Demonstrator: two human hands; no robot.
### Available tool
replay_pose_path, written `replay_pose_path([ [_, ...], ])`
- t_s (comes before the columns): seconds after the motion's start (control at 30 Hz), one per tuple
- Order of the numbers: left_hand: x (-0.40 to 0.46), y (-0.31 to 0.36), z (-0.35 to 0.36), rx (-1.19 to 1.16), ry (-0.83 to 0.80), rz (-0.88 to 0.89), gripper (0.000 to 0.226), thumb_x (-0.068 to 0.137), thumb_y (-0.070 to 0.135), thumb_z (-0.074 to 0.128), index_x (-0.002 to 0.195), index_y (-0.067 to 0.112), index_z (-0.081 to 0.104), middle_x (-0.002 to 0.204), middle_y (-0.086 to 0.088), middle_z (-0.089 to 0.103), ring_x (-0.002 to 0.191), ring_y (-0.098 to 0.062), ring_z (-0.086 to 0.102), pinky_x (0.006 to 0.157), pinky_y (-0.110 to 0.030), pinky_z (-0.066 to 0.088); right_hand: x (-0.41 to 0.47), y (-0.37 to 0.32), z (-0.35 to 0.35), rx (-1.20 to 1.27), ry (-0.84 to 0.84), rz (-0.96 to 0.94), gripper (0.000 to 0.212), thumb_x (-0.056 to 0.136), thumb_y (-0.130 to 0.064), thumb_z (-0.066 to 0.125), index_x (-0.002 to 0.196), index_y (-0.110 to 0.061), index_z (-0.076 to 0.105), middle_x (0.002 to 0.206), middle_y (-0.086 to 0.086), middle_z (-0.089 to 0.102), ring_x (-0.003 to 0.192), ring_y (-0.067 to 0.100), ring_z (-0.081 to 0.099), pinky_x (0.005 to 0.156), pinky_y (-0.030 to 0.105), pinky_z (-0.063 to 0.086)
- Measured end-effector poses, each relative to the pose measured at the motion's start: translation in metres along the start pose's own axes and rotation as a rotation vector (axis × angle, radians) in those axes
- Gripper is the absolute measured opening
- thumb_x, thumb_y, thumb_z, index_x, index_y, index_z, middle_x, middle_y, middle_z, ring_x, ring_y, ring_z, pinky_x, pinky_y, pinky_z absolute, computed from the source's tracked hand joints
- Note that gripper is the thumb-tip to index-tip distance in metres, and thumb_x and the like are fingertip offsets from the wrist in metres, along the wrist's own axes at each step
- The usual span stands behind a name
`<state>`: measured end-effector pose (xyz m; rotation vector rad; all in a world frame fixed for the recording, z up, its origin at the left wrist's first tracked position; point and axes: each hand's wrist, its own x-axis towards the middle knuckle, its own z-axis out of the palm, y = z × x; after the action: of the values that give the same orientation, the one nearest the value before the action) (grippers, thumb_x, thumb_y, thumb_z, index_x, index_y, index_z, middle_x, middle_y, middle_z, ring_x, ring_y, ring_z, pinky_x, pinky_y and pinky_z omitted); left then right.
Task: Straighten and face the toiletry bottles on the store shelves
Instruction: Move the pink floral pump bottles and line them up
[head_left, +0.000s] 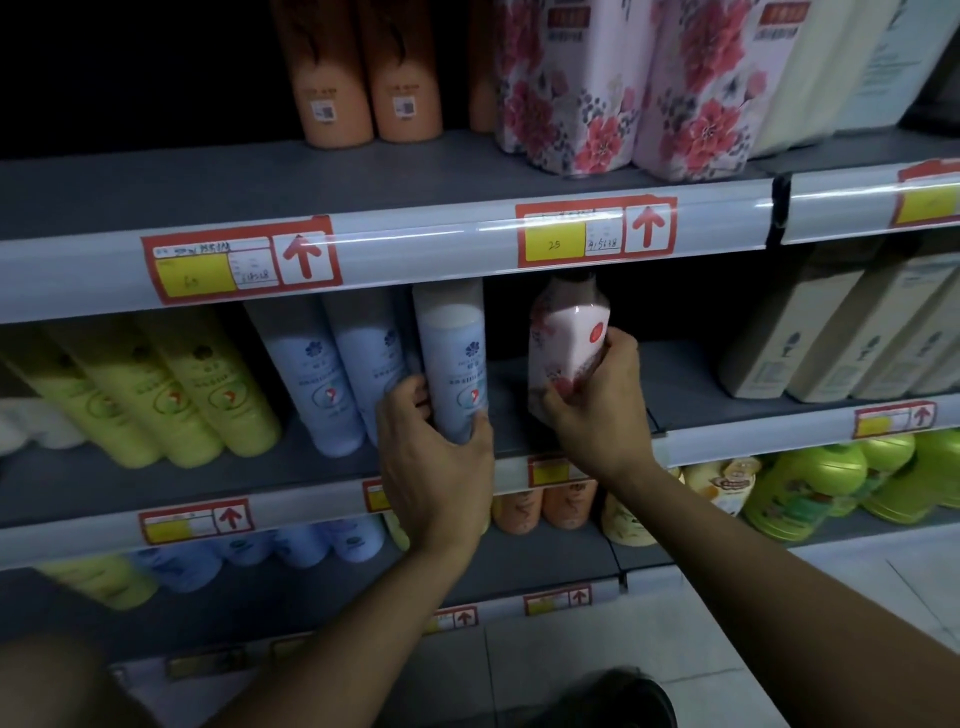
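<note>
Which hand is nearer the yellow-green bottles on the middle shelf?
Left. The left hand grips a pale blue bottle, with two more blue bottles between it and the yellow-green bottles. The right hand holds the floral bottle farther right.

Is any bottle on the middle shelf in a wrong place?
Yes. The floral pink bottle in the right hand stands alone beside pale blue bottles; its matching ones stand on the shelf above.
</note>
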<state>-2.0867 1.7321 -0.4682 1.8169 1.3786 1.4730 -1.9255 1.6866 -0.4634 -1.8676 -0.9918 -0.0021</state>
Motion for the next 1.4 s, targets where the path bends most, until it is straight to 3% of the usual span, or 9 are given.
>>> replay_pose_path([
  [0.27, 0.003, -0.005, 0.002, -0.058, 0.051, -0.016, 0.05, 0.077, 0.025, 0.088, 0.116, 0.023, 0.057, 0.108, 0.008, 0.052, 0.09, -0.015, 0.058, 0.076, -0.044, 0.058, 0.006, -0.004, 0.011, -0.036, 0.059, 0.027, 0.077, 0.072, -0.036, 0.09, 0.126, -0.025, 0.035, 0.123, 0.003, 0.048, 0.113, 0.026, 0.057, 0.085, 0.054, 0.057],
  [0.4, 0.004, -0.004, 0.002, -0.023, 0.07, -0.023, 0.049, 0.079, 0.029, 0.085, 0.118, 0.025, 0.055, 0.106, 0.007, 0.055, 0.089, -0.016, 0.059, 0.073, -0.04, 0.055, 0.013, -0.008, 0.021, -0.084, 0.1, 0.029, 0.075, 0.072, -0.041, 0.09, 0.12, -0.02, 0.038, 0.12, 0.005, 0.049, 0.11, 0.028, 0.058, 0.082, 0.053, 0.056],
  [0.63, 0.005, -0.008, 0.01, -0.061, 0.1, -0.048, 0.049, 0.08, 0.025, 0.085, 0.116, 0.023, 0.053, 0.103, 0.007, 0.053, 0.08, -0.017, 0.06, 0.068, -0.028, 0.049, 0.019, -0.012, 0.033, -0.15, 0.14, 0.075, 0.072, 0.073, -0.05, 0.088, 0.113, -0.016, 0.038, 0.119, 0.005, 0.05, 0.11, 0.03, 0.059, 0.073, 0.042, 0.052],
  [0.8, 0.003, -0.01, 0.013, -0.07, 0.108, -0.047, 0.043, 0.08, 0.02, 0.085, 0.109, 0.02, 0.053, 0.099, 0.006, 0.05, 0.076, -0.016, 0.057, 0.066, -0.011, 0.039, 0.02, -0.012, 0.04, -0.157, 0.161, 0.072, 0.073, 0.073, -0.051, 0.088, 0.111, -0.015, 0.038, 0.118, 0.006, 0.05, 0.109, 0.029, 0.058, 0.07, 0.039, 0.049],
  [1.0, 0.006, -0.01, 0.017, -0.063, 0.118, -0.031, 0.035, 0.081, 0.018, 0.084, 0.099, 0.019, 0.054, 0.096, 0.007, 0.049, 0.072, -0.015, 0.054, 0.066, -0.009, 0.039, 0.022, -0.013, 0.045, -0.147, 0.184, 0.07, 0.073, 0.072, -0.049, 0.089, 0.11, -0.013, 0.038, 0.116, 0.009, 0.048, 0.11, 0.031, 0.056, 0.079, 0.045, 0.054],
  [1.2, 0.01, -0.01, 0.023, -0.027, 0.146, -0.059, 0.034, 0.082, 0.02, 0.085, 0.086, 0.013, 0.053, 0.086, 0.001, 0.051, 0.071, -0.02, 0.051, 0.065, -0.019, 0.033, 0.024, -0.013, 0.05, -0.134, 0.21, 0.04, 0.073, 0.071, -0.046, 0.091, 0.109, -0.009, 0.041, 0.113, 0.013, 0.047, 0.11, 0.033, 0.053, 0.089, 0.046, 0.052],
  [1.4, 0.01, -0.009, 0.026, -0.047, 0.173, -0.044, 0.038, 0.084, 0.02, 0.085, 0.073, 0.014, 0.049, 0.072, 0.001, 0.05, 0.064, -0.012, 0.044, 0.061, -0.011, 0.034, 0.026, -0.015, 0.055, -0.142, 0.231, 0.059, 0.074, 0.072, -0.048, 0.089, 0.109, -0.007, 0.04, 0.115, 0.016, 0.047, 0.112, 0.035, 0.05, 0.092, 0.045, 0.048],
])
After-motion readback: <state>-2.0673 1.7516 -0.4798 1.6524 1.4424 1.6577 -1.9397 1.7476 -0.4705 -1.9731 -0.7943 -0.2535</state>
